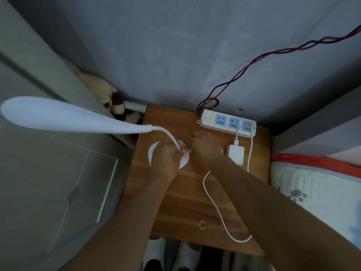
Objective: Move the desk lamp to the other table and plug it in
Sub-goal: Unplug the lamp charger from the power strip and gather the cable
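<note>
A white desk lamp stands on a small wooden table point(185, 202). Its long head point(64, 116) reaches out to the left on a thin bent neck point(172, 136), and its flat round base point(151, 153) lies under my hands. My left hand point(166, 157) rests on the base, fingers closed at the foot of the neck. My right hand point(203, 145) meets it from the right, fingertips pinched at the same spot. What the fingertips hold is hidden. A white cable point(216, 208) loops across the table to a white adapter point(236, 153), cabled to the power strip point(227, 123).
The power strip lies at the table's back edge, fed by a red and black wire point(273, 53) along the grey wall. A plush toy point(109, 100) sits in the left corner beside a grey cabinet point(48, 173). A mattress point(316, 192) borders the table on the right.
</note>
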Available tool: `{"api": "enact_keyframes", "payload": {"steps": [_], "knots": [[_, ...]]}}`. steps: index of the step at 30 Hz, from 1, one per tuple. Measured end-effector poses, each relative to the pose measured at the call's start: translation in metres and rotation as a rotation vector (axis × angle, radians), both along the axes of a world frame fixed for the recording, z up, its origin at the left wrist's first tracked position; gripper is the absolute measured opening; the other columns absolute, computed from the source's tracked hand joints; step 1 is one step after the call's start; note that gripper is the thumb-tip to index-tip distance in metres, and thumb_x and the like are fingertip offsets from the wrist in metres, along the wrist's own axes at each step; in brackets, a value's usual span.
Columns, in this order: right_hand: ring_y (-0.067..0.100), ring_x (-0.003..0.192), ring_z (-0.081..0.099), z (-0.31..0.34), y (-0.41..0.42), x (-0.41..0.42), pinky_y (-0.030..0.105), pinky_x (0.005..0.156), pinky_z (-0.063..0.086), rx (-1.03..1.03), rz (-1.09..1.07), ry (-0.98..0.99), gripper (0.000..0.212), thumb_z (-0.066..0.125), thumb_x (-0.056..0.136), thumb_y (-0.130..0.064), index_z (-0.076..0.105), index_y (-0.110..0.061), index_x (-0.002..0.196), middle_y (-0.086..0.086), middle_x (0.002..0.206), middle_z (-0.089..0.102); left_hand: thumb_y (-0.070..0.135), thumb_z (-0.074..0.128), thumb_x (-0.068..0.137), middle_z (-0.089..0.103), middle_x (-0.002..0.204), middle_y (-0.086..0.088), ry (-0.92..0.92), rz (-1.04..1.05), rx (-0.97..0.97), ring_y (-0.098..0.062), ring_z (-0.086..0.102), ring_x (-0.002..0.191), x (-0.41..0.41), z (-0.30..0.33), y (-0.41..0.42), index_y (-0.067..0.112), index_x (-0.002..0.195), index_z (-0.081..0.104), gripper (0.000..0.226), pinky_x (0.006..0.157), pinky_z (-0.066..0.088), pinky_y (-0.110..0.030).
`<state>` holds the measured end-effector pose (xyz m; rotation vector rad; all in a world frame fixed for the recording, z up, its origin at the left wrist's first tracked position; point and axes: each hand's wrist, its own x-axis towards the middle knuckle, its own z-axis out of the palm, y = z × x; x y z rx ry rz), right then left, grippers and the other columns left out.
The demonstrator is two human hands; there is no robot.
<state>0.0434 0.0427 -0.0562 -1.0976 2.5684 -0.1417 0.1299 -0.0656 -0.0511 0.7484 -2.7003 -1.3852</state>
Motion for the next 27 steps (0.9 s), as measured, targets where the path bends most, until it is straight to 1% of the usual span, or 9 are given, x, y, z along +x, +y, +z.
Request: {"api": "enact_keyframes", "payload": {"steps": [2, 6, 7, 10, 13, 18, 21, 23, 27], "knots": [[0.029, 0.101, 0.053, 0.0, 0.0, -0.002, 0.034, 0.082, 0.035, -0.045, 0.041, -0.019, 0.021, 0.047, 0.09, -0.01, 0.059, -0.008, 0.107, 0.013, 0.111, 0.06, 0.013, 0.065, 0.085, 0.072, 0.106, -0.008, -0.01, -0.022, 0.054, -0.009, 0.058, 0.1, 0.001, 0.0, -0.003, 0.007, 0.099, 0.072, 0.017, 0.088, 0.037, -0.015], [0.029, 0.107, 0.053, 0.001, 0.008, -0.006, 0.035, 0.087, 0.039, -0.051, 0.076, -0.087, 0.035, 0.055, 0.087, -0.01, 0.053, -0.009, 0.121, 0.012, 0.119, 0.058, 0.007, 0.062, 0.087, 0.07, 0.112, -0.008, -0.037, -0.034, 0.187, -0.011, 0.054, 0.11, 0.0, 0.003, -0.014, 0.002, 0.096, 0.072, 0.015, 0.091, 0.03, -0.002], [0.029, 0.109, 0.053, -0.001, 0.01, -0.008, 0.036, 0.089, 0.039, -0.02, 0.072, -0.105, 0.037, 0.058, 0.086, -0.012, 0.053, -0.01, 0.123, 0.012, 0.12, 0.057, 0.007, 0.061, 0.087, 0.068, 0.116, -0.006, -0.036, -0.031, 0.228, -0.008, 0.051, 0.114, 0.0, 0.004, -0.017, 0.001, 0.097, 0.073, 0.016, 0.096, 0.028, -0.004], [0.027, 0.103, 0.058, -0.005, 0.012, -0.013, 0.036, 0.091, 0.044, 0.038, 0.11, -0.127, 0.025, 0.055, 0.091, -0.02, 0.062, -0.009, 0.112, 0.012, 0.113, 0.063, 0.006, 0.059, 0.088, 0.064, 0.125, -0.002, -0.063, -0.069, 0.329, 0.0, 0.042, 0.118, -0.001, 0.004, -0.023, 0.002, 0.097, 0.073, 0.016, 0.102, 0.027, -0.008], [0.025, 0.099, 0.062, -0.003, 0.014, -0.014, 0.039, 0.089, 0.048, -0.013, 0.134, -0.206, 0.022, 0.055, 0.091, -0.019, 0.065, -0.01, 0.109, 0.01, 0.108, 0.068, 0.004, 0.059, 0.087, 0.063, 0.127, -0.004, -0.084, -0.083, 0.377, -0.004, 0.039, 0.125, 0.0, 0.001, -0.026, 0.002, 0.096, 0.072, 0.015, 0.11, 0.026, -0.021], [0.024, 0.097, 0.063, -0.002, 0.019, -0.016, 0.036, 0.083, 0.051, -0.038, 0.227, -0.161, 0.026, 0.052, 0.093, -0.03, 0.065, -0.014, 0.109, 0.008, 0.105, 0.069, 0.006, 0.062, 0.086, 0.062, 0.129, -0.004, -0.076, -0.092, 0.395, -0.008, 0.041, 0.131, 0.003, -0.006, -0.029, 0.007, 0.1, 0.072, 0.017, 0.11, 0.029, -0.025], [0.027, 0.089, 0.065, -0.001, 0.021, -0.016, 0.03, 0.07, 0.045, -0.05, 0.27, -0.056, 0.029, 0.049, 0.094, -0.036, 0.063, -0.013, 0.106, 0.011, 0.096, 0.07, 0.005, 0.062, 0.086, 0.06, 0.131, -0.006, -0.093, -0.106, 0.412, -0.01, 0.04, 0.133, 0.004, -0.005, -0.031, 0.009, 0.097, 0.073, 0.016, 0.113, 0.029, -0.028], [0.03, 0.082, 0.065, 0.001, 0.024, -0.012, 0.029, 0.065, 0.037, -0.066, 0.319, 0.033, 0.032, 0.049, 0.094, -0.036, 0.063, -0.011, 0.108, 0.014, 0.091, 0.071, 0.004, 0.062, 0.085, 0.061, 0.13, -0.006, -0.097, -0.106, 0.43, -0.01, 0.04, 0.133, 0.005, -0.004, -0.031, 0.008, 0.097, 0.072, 0.016, 0.112, 0.029, -0.025], [0.027, 0.079, 0.066, 0.002, 0.026, -0.004, 0.027, 0.066, 0.033, -0.048, 0.347, 0.088, 0.031, 0.05, 0.095, -0.029, 0.059, -0.009, 0.118, 0.014, 0.092, 0.072, 0.007, 0.062, 0.086, 0.062, 0.128, -0.004, -0.112, -0.108, 0.374, -0.012, 0.046, 0.127, 0.007, -0.006, -0.029, 0.008, 0.104, 0.072, 0.021, 0.105, 0.032, -0.021]]}}
